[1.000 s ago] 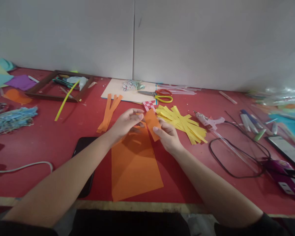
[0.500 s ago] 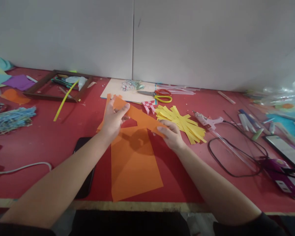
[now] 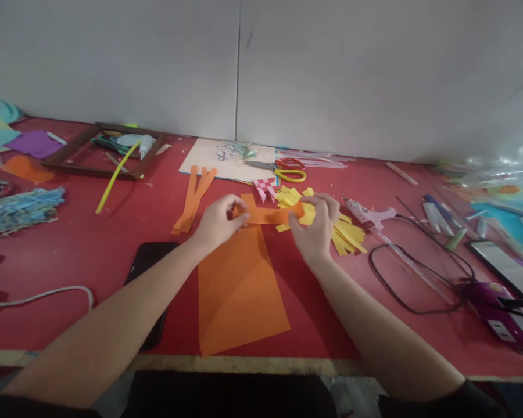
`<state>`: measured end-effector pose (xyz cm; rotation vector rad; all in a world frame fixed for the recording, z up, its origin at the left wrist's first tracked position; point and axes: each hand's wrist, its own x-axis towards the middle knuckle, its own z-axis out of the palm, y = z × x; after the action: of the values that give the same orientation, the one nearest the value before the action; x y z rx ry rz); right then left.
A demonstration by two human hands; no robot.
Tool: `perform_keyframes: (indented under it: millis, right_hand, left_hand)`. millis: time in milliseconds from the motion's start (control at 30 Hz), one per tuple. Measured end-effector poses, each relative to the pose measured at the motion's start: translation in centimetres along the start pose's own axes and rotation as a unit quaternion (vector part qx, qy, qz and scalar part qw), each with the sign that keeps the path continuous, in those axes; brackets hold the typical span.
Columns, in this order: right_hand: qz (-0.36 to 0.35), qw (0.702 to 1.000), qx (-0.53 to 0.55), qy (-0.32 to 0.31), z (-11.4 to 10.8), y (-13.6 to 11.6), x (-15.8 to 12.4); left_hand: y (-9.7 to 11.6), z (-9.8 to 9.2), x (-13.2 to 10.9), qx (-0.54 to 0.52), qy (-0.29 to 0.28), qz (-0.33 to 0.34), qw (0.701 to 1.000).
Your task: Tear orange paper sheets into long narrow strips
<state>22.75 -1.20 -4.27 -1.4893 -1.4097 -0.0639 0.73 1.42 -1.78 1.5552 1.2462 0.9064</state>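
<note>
The red tabletop [image 3: 91, 249] runs the full width of the view, littered with craft supplies, and the large orange sheet [image 3: 237, 290] lies flat at its near edge between the person's forearms. Above that sheet both hands now hold a short orange paper strip [image 3: 268, 215] level in the air: the left hand [image 3: 218, 223] pinches its left end between thumb and fingertips, and the right hand [image 3: 316, 223] grasps its right end, fingers curled over it. Half a second ago the same piece was stretched out long and slanting, with the left hand raised toward the loose orange strips [image 3: 194, 197]; a second ago it was a small folded piece held close between the hands. So the piece has been opened and drawn together again, which reads to me as folding or creasing in progress rather than finished. The right hand has also shifted over the pile of yellow strips [image 3: 340, 229], covering part of it. Beyond lie the scissors [image 3: 287, 168], a small red-and-white woven square [image 3: 265, 187] and a glue gun [image 3: 370, 213] with its black cord [image 3: 418, 284]. The strip's ends are hidden inside the fingers, so I cannot tell its folds; the dark phone [image 3: 150, 278] is partly covered by the left forearm.
</note>
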Motion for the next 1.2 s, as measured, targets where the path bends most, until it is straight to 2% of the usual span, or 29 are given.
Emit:
perform_keyframes:
  millis: [133,233,300,400,533,633,733,867,1000,1200]
  right_hand:
    - [-0.144,0.986,-0.027,-0.078,0.0,-1.9,-1.1]
    - [-0.199,0.969,-0.037,-0.143,0.0,-2.6,-1.7]
    - [-0.207,0.962,-0.056,-0.168,-0.1,-2.7,-1.9]
    - [-0.189,0.963,-0.087,-0.174,-0.2,-2.4,-2.0]
    - [-0.167,0.964,-0.103,-0.177,-0.1,-2.0,-1.9]
    - [-0.193,0.955,-0.079,-0.212,-0.1,-2.0,-1.8]
    - [-0.244,0.936,-0.011,-0.253,-0.1,-2.3,-1.6]
    - [-0.267,0.934,0.07,-0.227,0.0,-2.5,-1.3]
    - [-0.262,0.938,0.092,-0.207,0.0,-2.2,-1.2]
    - [-0.238,0.944,0.096,-0.206,0.0,-2.4,-1.2]
  left_hand:
    - [-0.4,0.3,-0.1,0.024,-0.036,0.024,0.999]
    - [-0.1,0.4,-0.1,0.023,-0.046,0.037,0.998]
    - [0.3,0.3,-0.2,0.043,-0.047,0.056,0.996]
    - [0.6,0.4,-0.5,0.061,-0.044,0.084,0.994]
    - [0.8,0.5,-0.6,0.017,-0.027,0.062,0.998]
    - [0.8,0.5,-0.6,0.02,-0.028,0.059,0.998]
    - [0.7,0.5,-0.5,0.04,-0.051,0.076,0.995]
    - [0.6,0.5,-0.6,0.036,-0.063,0.076,0.994]
    - [0.5,0.5,-0.4,0.028,-0.055,0.066,0.996]
    - [0.5,0.3,-0.4,0.093,-0.037,0.123,0.987]
